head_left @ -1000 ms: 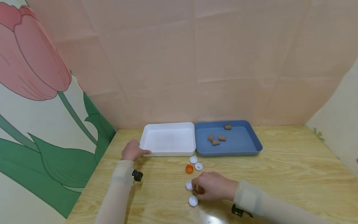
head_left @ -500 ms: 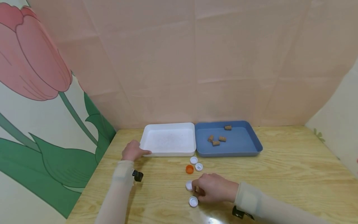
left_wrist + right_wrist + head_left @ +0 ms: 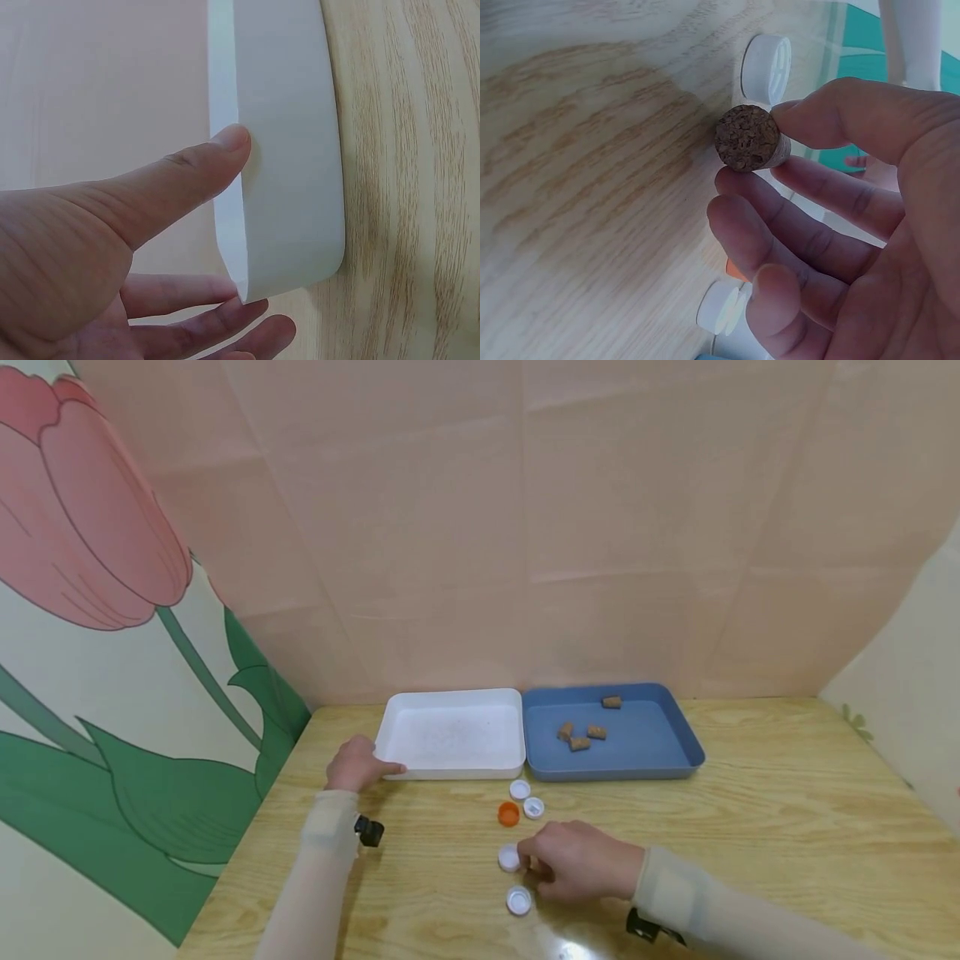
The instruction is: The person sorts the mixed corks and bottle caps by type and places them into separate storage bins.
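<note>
My left hand is at the near left corner of a white tray. The left wrist view shows its thumb over the tray's rim and front wall, with the fingers round the corner. My right hand pinches a brown cork between thumb and fingertips, close over the table; the head view mostly hides this cork. Just left of those fingers lie a white bottle cap and a second white cap. Farther up the table sits an orange cap beside two white caps.
Against the white tray's right side stands a blue tray, with several corks lying in it. Both trays are at the back of the wooden table, by a pinkish sheet. A tulip-painted wall is on the left.
My right hand has shifted slightly right, away from the two nearest caps, with the cork in its fingers. My left hand has stayed at the white tray's corner.
</note>
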Available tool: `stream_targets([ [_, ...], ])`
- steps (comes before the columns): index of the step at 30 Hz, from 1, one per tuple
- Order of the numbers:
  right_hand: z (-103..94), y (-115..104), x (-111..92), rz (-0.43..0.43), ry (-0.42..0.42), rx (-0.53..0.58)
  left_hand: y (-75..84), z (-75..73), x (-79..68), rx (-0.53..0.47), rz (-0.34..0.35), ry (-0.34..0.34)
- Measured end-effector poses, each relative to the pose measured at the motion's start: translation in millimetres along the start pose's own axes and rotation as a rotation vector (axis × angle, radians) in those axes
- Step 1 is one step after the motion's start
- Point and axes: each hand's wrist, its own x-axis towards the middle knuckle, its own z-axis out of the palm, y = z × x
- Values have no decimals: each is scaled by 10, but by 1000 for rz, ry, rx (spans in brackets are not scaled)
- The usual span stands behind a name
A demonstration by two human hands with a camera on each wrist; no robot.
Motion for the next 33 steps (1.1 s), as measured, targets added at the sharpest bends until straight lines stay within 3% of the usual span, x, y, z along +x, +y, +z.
stream_targets([
  [33,-250,226,-66,53,86,-51,24,-12,-18,13,0,2],
])
